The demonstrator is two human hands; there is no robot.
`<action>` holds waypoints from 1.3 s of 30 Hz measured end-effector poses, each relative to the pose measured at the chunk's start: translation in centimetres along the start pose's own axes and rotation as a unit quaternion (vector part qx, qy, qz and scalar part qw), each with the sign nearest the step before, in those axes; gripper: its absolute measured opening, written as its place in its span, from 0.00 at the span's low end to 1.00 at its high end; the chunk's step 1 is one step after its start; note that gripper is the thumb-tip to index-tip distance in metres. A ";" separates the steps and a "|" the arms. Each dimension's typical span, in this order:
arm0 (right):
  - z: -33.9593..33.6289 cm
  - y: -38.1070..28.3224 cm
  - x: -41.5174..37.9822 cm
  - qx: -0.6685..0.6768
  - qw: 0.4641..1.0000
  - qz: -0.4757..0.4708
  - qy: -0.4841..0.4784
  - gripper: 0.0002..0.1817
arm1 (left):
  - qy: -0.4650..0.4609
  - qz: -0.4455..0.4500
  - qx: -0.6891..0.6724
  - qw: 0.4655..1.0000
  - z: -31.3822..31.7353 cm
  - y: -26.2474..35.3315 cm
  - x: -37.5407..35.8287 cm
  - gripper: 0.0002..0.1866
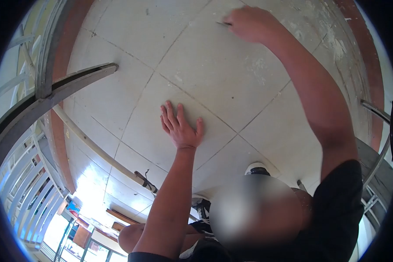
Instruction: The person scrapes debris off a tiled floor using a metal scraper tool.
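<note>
My left hand (181, 126) rests palm down on the tiled floor (196, 74), fingers spread and nothing under it that I can see. Farther out at the upper right, my right hand (249, 24) is closed in a fist, a little smeared by motion. A thin, dark, pointed tool (223, 23) sticks out from its left side, close to the floor. Most of that tool is hidden in the fingers, so its kind cannot be made out. Whitish smears (257, 70) mark the tiles below my right hand.
A grey metal bar (87, 77) juts in from the left, beside a white railing (35, 196). A pale curved pole (96, 150) runs along the lower left. My shoe (256, 168) stands on the floor near the bottom. Reddish-brown edging (367, 56) borders the right side.
</note>
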State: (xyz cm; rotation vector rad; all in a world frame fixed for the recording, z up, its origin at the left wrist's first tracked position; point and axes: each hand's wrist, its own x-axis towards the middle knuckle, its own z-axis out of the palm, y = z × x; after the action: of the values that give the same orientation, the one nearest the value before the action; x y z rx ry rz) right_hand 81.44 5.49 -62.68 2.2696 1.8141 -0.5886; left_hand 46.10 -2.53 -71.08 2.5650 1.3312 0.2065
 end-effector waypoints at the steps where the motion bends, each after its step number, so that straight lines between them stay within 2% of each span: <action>1: -0.4 -0.9 0.2 0.037 0.997 0.056 -0.025 0.16 | -0.004 0.001 0.000 1.000 0.0 0.1 -0.2 0.36; 5: 2.1 -0.5 2.2 0.081 0.993 0.020 0.083 0.13 | 0.002 0.010 -0.002 1.000 -0.1 -0.3 -0.3 0.36; 7: 2.0 -0.2 -1.8 0.048 0.996 0.067 -0.028 0.15 | 0.003 0.011 -0.005 1.000 0.1 -0.3 -0.1 0.36; 10: 3.7 -0.2 -8.6 0.051 0.996 0.074 -0.024 0.15 | 0.003 0.005 -0.002 1.000 0.2 -0.3 -0.1 0.36; 12: 4.2 -0.6 -10.4 0.079 0.988 0.135 0.004 0.16 | 0.013 0.013 0.004 1.000 0.1 -0.1 0.0 0.36; 15: 3.7 0.5 -5.9 0.100 0.990 0.096 0.039 0.16 | 0.011 0.015 0.008 1.000 0.1 -0.1 -0.2 0.36; 18: 2.4 0.8 -4.3 0.111 0.987 0.111 0.025 0.16 | 0.013 0.025 0.016 0.999 0.2 -0.3 -0.2 0.36; 23: 4.5 0.0 -12.6 0.143 0.978 0.153 -0.013 0.16 | 0.011 0.018 0.012 1.000 0.2 -0.4 -0.2 0.37; 25: 4.7 0.7 -12.0 0.151 0.974 0.165 -0.032 0.17 | 0.015 0.013 0.012 1.000 0.4 -0.2 0.1 0.37; 27: 5.3 2.1 -9.4 0.141 0.977 0.150 0.064 0.18 | 0.013 0.016 0.004 1.000 0.2 -0.4 -0.1 0.37; 30: 5.9 1.6 -11.2 0.113 0.985 0.132 0.017 0.19 | 0.021 0.023 0.003 1.000 0.2 -0.4 -0.1 0.36; 32: 7.3 -0.5 -16.4 0.128 0.975 0.180 -0.036 0.18 | 0.019 0.025 0.005 0.999 0.4 -0.3 0.0 0.37; 34: 7.9 -2.0 -19.3 0.151 0.969 0.189 -0.055 0.18 | 0.022 0.024 0.015 0.999 0.2 -0.4 -0.1 0.37; 35: 8.0 -2.0 -19.5 0.176 0.962 0.198 -0.075 0.18 | 0.025 0.024 0.018 0.999 0.3 -0.4 0.0 0.37; 39: 5.7 -1.1 -15.0 0.167 0.971 0.169 -0.043 0.19 | 0.022 0.030 0.022 0.999 0.3 0.0 0.0 0.37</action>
State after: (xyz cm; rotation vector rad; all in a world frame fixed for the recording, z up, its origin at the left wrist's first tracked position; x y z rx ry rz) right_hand 76.55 -9.80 -61.57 2.6371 1.3237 -0.9669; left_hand 46.16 -2.62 -71.40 2.6548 1.2886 0.2485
